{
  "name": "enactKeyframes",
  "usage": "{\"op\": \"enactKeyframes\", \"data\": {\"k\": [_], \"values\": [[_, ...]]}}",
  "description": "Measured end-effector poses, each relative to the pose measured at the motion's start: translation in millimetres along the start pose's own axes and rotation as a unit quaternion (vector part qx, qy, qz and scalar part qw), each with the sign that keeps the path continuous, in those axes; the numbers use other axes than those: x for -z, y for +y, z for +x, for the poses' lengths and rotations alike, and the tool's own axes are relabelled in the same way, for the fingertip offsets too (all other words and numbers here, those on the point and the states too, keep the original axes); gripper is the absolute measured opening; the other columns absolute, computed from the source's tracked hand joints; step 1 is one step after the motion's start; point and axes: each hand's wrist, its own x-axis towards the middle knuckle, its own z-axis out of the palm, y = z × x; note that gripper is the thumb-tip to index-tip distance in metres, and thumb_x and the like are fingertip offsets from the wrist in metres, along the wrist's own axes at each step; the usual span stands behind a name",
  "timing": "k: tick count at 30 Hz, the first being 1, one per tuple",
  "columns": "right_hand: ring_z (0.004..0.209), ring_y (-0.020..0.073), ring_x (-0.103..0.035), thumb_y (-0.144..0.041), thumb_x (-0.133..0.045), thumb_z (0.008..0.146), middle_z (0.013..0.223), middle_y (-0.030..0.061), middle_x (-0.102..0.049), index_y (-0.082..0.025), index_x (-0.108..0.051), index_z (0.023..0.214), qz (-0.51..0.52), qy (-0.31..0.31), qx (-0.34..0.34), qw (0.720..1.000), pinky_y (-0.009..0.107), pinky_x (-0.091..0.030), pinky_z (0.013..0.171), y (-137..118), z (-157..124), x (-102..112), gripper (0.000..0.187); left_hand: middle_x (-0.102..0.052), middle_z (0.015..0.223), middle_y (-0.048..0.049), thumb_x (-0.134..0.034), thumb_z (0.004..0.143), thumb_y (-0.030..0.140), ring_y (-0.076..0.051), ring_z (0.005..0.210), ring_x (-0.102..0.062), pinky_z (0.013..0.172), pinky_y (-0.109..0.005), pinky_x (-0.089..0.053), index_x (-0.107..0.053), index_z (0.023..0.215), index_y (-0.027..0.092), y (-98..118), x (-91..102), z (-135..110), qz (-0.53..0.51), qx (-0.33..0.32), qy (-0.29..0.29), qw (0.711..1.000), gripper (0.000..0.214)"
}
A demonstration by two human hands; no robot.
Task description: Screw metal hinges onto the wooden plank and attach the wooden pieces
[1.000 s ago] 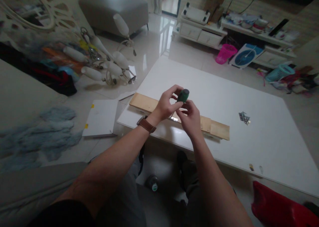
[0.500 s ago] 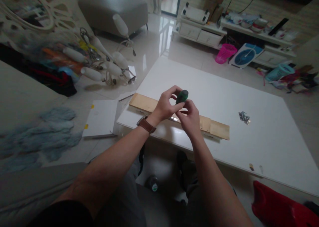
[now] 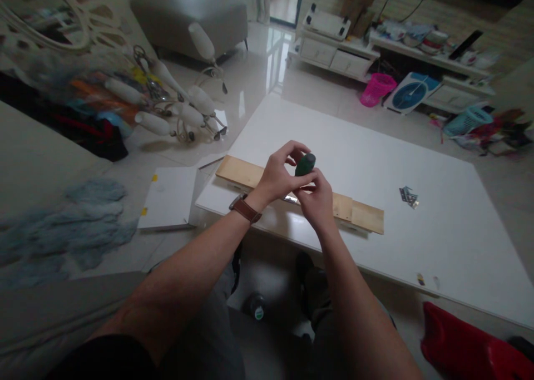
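A screwdriver with a green handle and dark end (image 3: 306, 163) stands tilted above a long wooden board (image 3: 242, 173). My left hand (image 3: 280, 174) curls its fingers and thumb around that handle; a watch with a brown strap is on the wrist. Just below the handle, my right hand (image 3: 316, 196) is closed, thumb and fingers drawn together; what they pinch is hidden, as is the screwdriver's shaft. A shiny metal piece (image 3: 291, 199) shows at the board's near edge between my hands. The board lies across the near left part of a white tabletop (image 3: 375, 146).
A small pile of metal parts (image 3: 409, 197) lies on the tabletop at right. Two small pieces rest near its front edge. A white panel (image 3: 169, 197) and a lamp with several white shades (image 3: 196, 113) are at left. A red object (image 3: 471, 341) sits at lower right.
My left fingers have shifted slightly up around the handle and the thumb now reaches further right. The screwdriver handle has moved slightly down. My right hand is nearly still.
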Motion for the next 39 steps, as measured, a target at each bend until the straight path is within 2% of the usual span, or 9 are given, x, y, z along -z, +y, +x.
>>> {"op": "enactKeyframes", "data": {"k": [3, 6, 10, 14, 20, 24, 30, 33, 39], "values": [[0.089, 0.0202, -0.069, -0.027, -0.071, 0.077, 0.098, 0.0011, -0.073, -0.026, -0.062, 0.097, 0.001, -0.008, -0.003, 1.000, 0.036, -0.060, 0.079, -2.8, -0.6, 0.0, 0.022, -0.070, 0.095, -0.0011, -0.081, 0.074, 0.026, -0.017, 0.089, -0.067, 0.079, -0.031, -0.055, -0.061, 0.100, 0.021, -2.7, 0.1, -0.2, -0.026, -0.003, 0.008, 1.000, 0.034], [0.099, 0.0225, -0.073, -0.026, -0.068, 0.080, 0.107, 0.0036, -0.077, -0.026, -0.065, 0.107, 0.014, -0.016, -0.005, 1.000, 0.037, -0.060, 0.082, -4.7, -0.9, 0.8, 0.027, -0.070, 0.094, -0.0015, -0.074, 0.074, 0.023, -0.018, 0.091, -0.068, 0.082, -0.034, -0.056, -0.061, 0.098, 0.021, -3.6, 2.9, 0.0, -0.037, 0.003, -0.013, 0.999, 0.027], [0.098, 0.0234, -0.074, -0.029, -0.070, 0.080, 0.103, 0.0034, -0.079, -0.026, -0.066, 0.107, 0.016, -0.010, -0.005, 1.000, 0.037, -0.060, 0.080, -2.9, -0.1, 1.8, 0.027, -0.069, 0.105, -0.0040, -0.068, 0.075, 0.022, -0.020, 0.097, -0.067, 0.081, -0.035, -0.056, -0.066, 0.104, 0.022, -0.8, 7.0, 0.5, -0.042, -0.008, -0.036, 0.998, 0.029], [0.089, 0.0211, -0.070, -0.028, -0.071, 0.079, 0.098, 0.0020, -0.076, -0.026, -0.065, 0.099, -0.006, 0.004, 0.004, 1.000, 0.036, -0.060, 0.078, -1.0, 0.3, 1.2, 0.022, -0.068, 0.112, -0.0042, -0.079, 0.073, 0.027, -0.019, 0.098, -0.066, 0.079, -0.032, -0.055, -0.068, 0.112, 0.024, 3.0, 5.1, 0.1, -0.011, -0.009, -0.026, 1.000, 0.041], [0.087, 0.0210, -0.068, -0.028, -0.070, 0.078, 0.094, 0.0016, -0.072, -0.025, -0.062, 0.095, -0.013, 0.009, 0.006, 1.000, 0.036, -0.060, 0.075, -1.6, 0.0, 0.8, 0.019, -0.069, 0.100, -0.0010, -0.088, 0.071, 0.029, -0.017, 0.091, -0.066, 0.079, -0.031, -0.054, -0.063, 0.109, 0.023, 0.5, -1.1, -0.4, -0.007, 0.003, 0.007, 1.000, 0.046], [0.091, 0.0210, -0.070, -0.026, -0.069, 0.078, 0.099, 0.0020, -0.074, -0.026, -0.064, 0.099, -0.008, -0.001, 0.004, 1.000, 0.037, -0.061, 0.079, -3.4, -0.3, 1.4, 0.022, -0.070, 0.101, -0.0012, -0.080, 0.073, 0.025, -0.017, 0.093, -0.068, 0.080, -0.032, -0.055, -0.060, 0.109, 0.024, -1.4, -0.2, -0.7, -0.033, 0.005, 0.009, 0.999, 0.042], [0.100, 0.0235, -0.074, -0.027, -0.069, 0.081, 0.106, 0.0043, -0.079, -0.026, -0.065, 0.111, 0.011, -0.002, 0.007, 1.000, 0.038, -0.061, 0.080, -3.1, -1.0, 1.4, 0.030, -0.070, 0.099, -0.0012, -0.066, 0.076, 0.025, -0.020, 0.097, -0.072, 0.083, -0.036, -0.057, -0.057, 0.109, 0.024, -3.8, 2.7, -0.6, -0.089, 0.015, -0.031, 0.995, 0.035], [0.094, 0.0222, -0.073, -0.028, -0.070, 0.081, 0.103, 0.0030, -0.078, -0.026, -0.065, 0.107, -0.005, 0.001, 0.011, 1.000, 0.038, -0.061, 0.080, -1.7, -0.6, 1.9, 0.026, -0.071, 0.100, -0.0024, -0.072, 0.076, 0.028, -0.021, 0.098, -0.071, 0.084, -0.036, -0.057, -0.060, 0.105, 0.023, -1.3, 2.2, 0.6, -0.059, 0.013, -0.036, 0.998, 0.031], [0.089, 0.0214, -0.068, -0.027, -0.071, 0.078, 0.097, 0.0029, -0.072, -0.025, -0.062, 0.094, -0.025, 0.017, 0.016, 0.999, 0.036, -0.061, 0.075, 3.0, 1.6, 2.0, 0.019, -0.069, 0.100, -0.0022, -0.085, 0.073, 0.030, -0.017, 0.089, -0.066, 0.079, -0.032, -0.056, -0.065, 0.101, 0.022, 2.4, -3.7, 2.4, -0.015, -0.008, 0.002, 1.000, 0.035]]}}
